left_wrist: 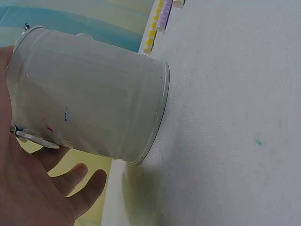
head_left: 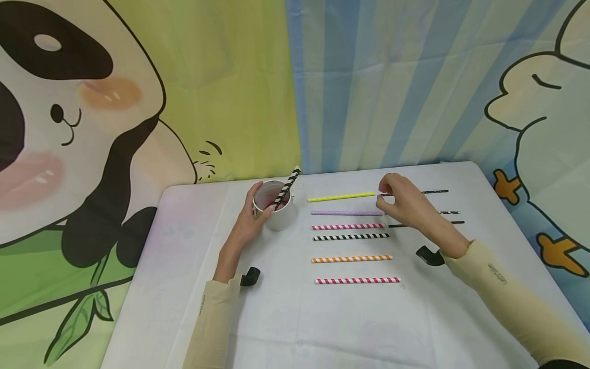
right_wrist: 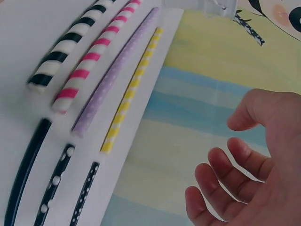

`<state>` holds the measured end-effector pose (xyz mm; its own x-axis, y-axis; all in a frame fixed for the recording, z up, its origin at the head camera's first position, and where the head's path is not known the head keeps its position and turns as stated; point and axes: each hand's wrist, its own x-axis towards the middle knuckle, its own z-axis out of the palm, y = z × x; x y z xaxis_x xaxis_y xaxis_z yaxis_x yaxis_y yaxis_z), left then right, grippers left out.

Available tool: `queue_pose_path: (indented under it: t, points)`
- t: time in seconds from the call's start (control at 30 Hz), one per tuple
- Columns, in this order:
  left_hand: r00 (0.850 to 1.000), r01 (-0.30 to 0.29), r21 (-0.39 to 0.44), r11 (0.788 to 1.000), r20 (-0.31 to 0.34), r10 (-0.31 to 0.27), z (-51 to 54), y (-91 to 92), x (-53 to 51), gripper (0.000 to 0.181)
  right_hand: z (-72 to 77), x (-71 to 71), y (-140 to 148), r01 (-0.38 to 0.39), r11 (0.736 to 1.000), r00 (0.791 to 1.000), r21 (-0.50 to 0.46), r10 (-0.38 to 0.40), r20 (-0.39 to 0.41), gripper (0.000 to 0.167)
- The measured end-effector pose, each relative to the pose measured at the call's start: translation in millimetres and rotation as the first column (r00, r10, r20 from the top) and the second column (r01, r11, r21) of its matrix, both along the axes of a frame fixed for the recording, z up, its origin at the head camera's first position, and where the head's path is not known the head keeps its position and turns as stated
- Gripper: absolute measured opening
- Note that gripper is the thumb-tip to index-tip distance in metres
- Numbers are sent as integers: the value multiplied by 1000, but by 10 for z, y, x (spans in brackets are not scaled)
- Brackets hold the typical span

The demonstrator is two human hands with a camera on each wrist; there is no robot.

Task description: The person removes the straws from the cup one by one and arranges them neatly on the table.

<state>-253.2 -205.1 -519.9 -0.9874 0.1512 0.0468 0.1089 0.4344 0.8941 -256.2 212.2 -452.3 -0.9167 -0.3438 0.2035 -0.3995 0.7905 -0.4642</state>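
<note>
The bench (head_left: 350,328) has a white, faintly creased top with rounded far corners, and a small blue-green speck (left_wrist: 258,142) marks it. On it lie 6 straws in 1 column: yellow-and-white (head_left: 341,197) farthest, then dotted purple (head_left: 346,212), pink-striped (head_left: 348,226), black-striped (head_left: 351,237), orange-striped (head_left: 352,259) and a 2nd pink-striped one (head_left: 357,280) nearest. To their right lie 3 thin dark sticks: small-dotted (head_left: 435,191), large-spotted (head_left: 449,212) and plain black (head_left: 456,222).

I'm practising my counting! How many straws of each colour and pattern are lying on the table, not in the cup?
Yellow straw: 1
Purple straw: 1
Pink-striped straws: 2
Black-striped straw: 1
Orange-striped straw: 1
Black dotted straws: 2
Plain black straw: 1
Total: 9
</note>
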Motion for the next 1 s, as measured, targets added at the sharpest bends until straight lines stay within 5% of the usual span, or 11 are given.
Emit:
queue_pose_path:
  t: [0.5,1.0]
  points:
    - [1000,1,4,1000,3,-1,-3,-2,-10,72,39,-58,-469,93,951,989,-294,-54,136,15]
    - [1000,-8,-9,1000,16,9,12,5,6,71,-38,-128,-1053,160,811,937,-562,54,345,22]
